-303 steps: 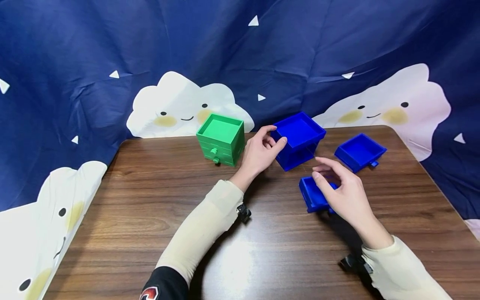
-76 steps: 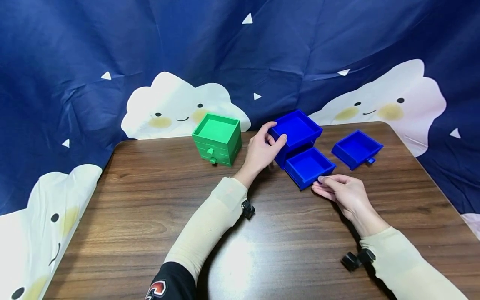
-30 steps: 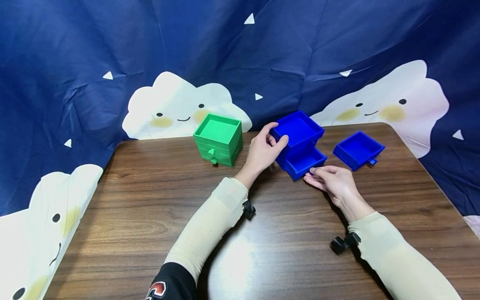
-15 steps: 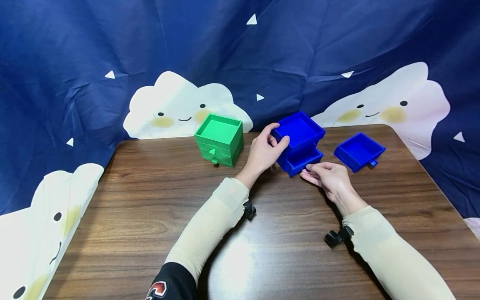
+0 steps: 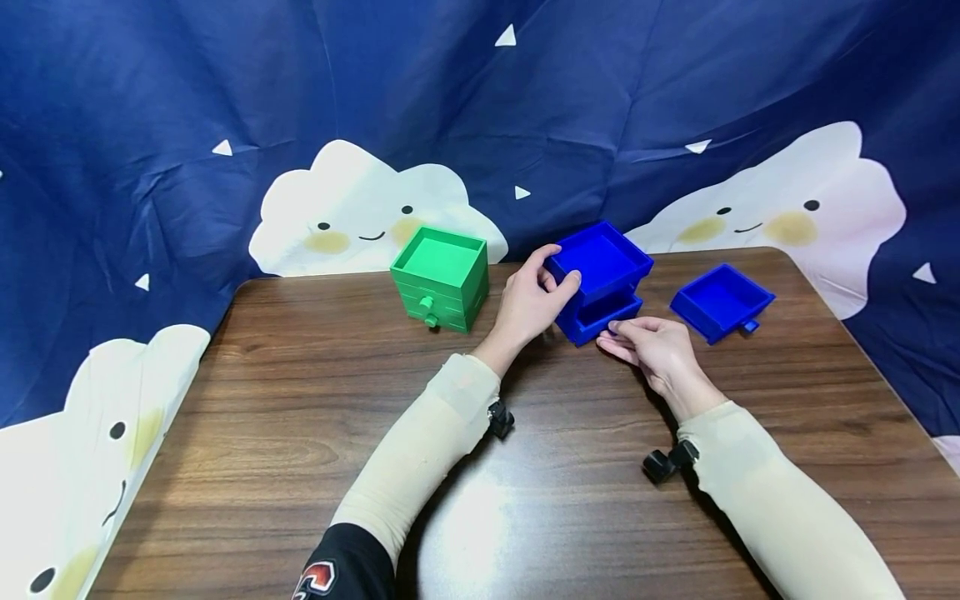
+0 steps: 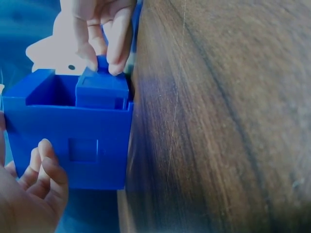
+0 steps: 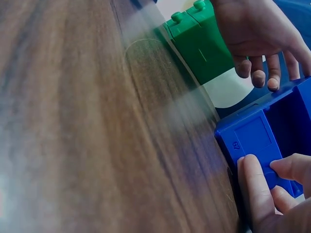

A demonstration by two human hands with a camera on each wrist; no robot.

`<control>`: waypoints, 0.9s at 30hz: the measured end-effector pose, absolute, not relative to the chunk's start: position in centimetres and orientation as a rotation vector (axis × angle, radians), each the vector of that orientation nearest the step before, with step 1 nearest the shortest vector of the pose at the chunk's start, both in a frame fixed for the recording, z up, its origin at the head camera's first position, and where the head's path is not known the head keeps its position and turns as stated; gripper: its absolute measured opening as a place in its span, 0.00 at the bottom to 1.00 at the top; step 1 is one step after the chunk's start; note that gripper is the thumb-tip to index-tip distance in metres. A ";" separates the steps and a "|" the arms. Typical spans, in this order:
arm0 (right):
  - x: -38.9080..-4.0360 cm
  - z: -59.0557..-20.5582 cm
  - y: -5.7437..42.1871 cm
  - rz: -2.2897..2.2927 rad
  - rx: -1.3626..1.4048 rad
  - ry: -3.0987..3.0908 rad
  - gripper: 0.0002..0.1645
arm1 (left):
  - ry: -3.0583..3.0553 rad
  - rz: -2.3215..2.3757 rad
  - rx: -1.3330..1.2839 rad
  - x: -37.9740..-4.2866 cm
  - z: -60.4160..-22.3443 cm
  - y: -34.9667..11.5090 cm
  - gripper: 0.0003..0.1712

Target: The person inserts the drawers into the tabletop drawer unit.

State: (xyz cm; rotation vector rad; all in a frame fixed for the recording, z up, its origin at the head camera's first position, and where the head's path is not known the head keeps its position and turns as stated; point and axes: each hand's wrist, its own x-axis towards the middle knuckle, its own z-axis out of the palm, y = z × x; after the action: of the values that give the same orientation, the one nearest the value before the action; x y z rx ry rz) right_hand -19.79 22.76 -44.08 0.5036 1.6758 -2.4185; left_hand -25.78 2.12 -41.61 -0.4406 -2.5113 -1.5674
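Note:
A small blue drawer cabinet stands on the table with its upper slot bare. My left hand grips its near left side at the top, thumb on the front corner and fingers round the side. Into the lower slot goes a blue drawer, mostly pushed in, its front part still sticking out. My right hand pinches the drawer's knob between thumb and fingers. A second blue drawer lies on the table to the right, its knob facing front right, with no hand on it.
A green drawer cabinet with its drawers in stands left of the blue one. The wooden table ends just behind both cabinets, where a dark blue cloud-print curtain hangs.
The lower drawer first lay on the table in front, then was lined up by the right hand and slid back into the cabinet. The left hand has stayed on the cabinet.

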 end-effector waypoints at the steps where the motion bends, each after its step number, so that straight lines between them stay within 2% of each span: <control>1: -19.9 -44.1 22.7 -2.418 0.507 1.676 0.19 | -2.515 -1.565 -0.438 -25.8 -41.6 2.1 0.30; 10: -20.4 -44.1 22.3 -2.409 0.522 1.684 0.13 | -2.531 -1.533 -0.421 -25.7 -41.3 2.3 0.31; 21: -20.6 -43.9 22.6 -2.391 0.531 1.618 0.13 | -2.543 -1.506 -0.428 -25.7 -41.3 2.3 0.31; 27: -20.1 -43.9 23.2 -2.321 0.441 1.673 0.08 | -2.545 -1.510 -0.416 -25.7 -41.2 2.3 0.31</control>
State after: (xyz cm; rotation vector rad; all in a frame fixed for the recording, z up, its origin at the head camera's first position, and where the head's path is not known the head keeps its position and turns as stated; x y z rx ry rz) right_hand -20.06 23.24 -43.91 0.4413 1.6730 -2.3209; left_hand -25.69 2.28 -41.24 -0.4161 -2.5450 -1.5100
